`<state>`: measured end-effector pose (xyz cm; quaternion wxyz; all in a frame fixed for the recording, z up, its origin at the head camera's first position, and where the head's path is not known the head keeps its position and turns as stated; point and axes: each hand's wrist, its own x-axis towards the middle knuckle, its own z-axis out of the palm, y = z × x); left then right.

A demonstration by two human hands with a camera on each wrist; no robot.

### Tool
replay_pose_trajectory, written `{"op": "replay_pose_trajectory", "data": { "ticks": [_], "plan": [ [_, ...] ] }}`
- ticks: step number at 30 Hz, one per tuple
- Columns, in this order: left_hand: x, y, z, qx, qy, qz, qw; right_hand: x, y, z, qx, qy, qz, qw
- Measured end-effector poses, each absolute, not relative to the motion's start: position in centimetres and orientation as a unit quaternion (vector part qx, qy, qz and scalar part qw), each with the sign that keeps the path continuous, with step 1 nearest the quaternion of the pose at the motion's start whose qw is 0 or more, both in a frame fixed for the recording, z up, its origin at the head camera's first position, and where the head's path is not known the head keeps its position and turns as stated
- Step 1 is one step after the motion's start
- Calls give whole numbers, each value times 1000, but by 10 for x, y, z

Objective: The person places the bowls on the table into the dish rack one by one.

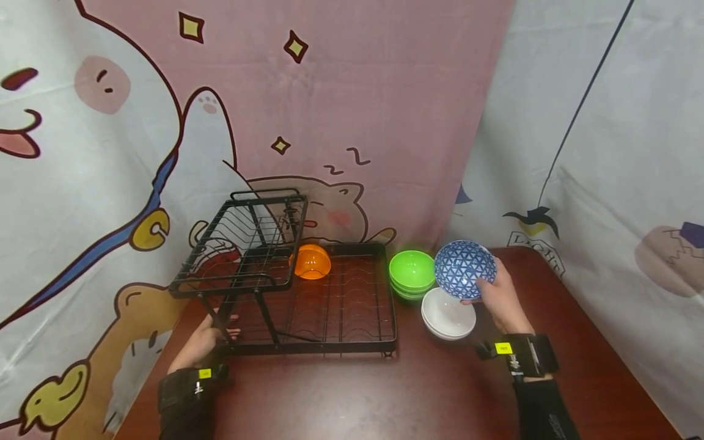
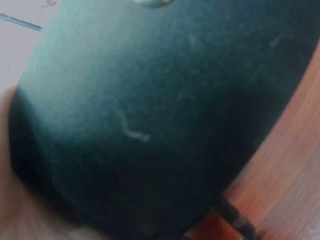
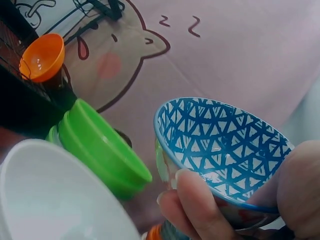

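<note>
My right hand (image 1: 499, 299) pinches the rim of a blue-and-white triangle-patterned bowl (image 1: 464, 269), thumb inside and fingers beneath. The right wrist view shows the patterned bowl (image 3: 225, 145) tilted and raised. Below it in the head view are stacked white bowls (image 1: 448, 313); green bowls (image 1: 411, 269) are stacked just behind them. My left hand (image 1: 202, 343) grips the lower left side of a black two-tier dish rack (image 1: 335, 349), fingers reaching past its front post. An orange bowl (image 1: 311, 263) leans on edge in the lower tier. A dark, blurred surface fills most of the left wrist view.
The rack's raised upper tier (image 1: 264, 244) overhangs its left half. The reddish-brown table (image 1: 385, 397) extends in front of the rack and to the right. Printed curtains (image 1: 352, 91) hang behind and at both sides.
</note>
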<state>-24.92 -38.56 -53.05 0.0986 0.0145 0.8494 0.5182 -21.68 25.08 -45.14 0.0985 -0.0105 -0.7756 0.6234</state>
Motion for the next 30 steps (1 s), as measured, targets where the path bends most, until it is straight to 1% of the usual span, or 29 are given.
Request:
{"op": "replay_pose_trajectory", "data": {
  "ticks": [9,14,18,21,26,28,30],
  "plan": [
    [-248,-390,-528,-5,815,567,120,-252,202,-428,22,-789,608,83],
    [-249,-390,-530,-3,806,582,113,-268,175,-419,38,-792,604,82],
    [-251,-390,-532,9,800,591,104,-281,148,-407,62,-804,584,92],
    [-251,-389,-533,7,802,588,102,-291,128,-400,77,-826,547,115],
    [-251,-388,-531,4,795,596,119,-307,93,-396,96,-888,421,158],
    [-252,-388,-531,11,793,597,120,-313,77,-398,106,-909,369,164],
    [-253,-388,-531,14,797,593,115,-318,61,-402,124,-919,339,159]
  ]
}}
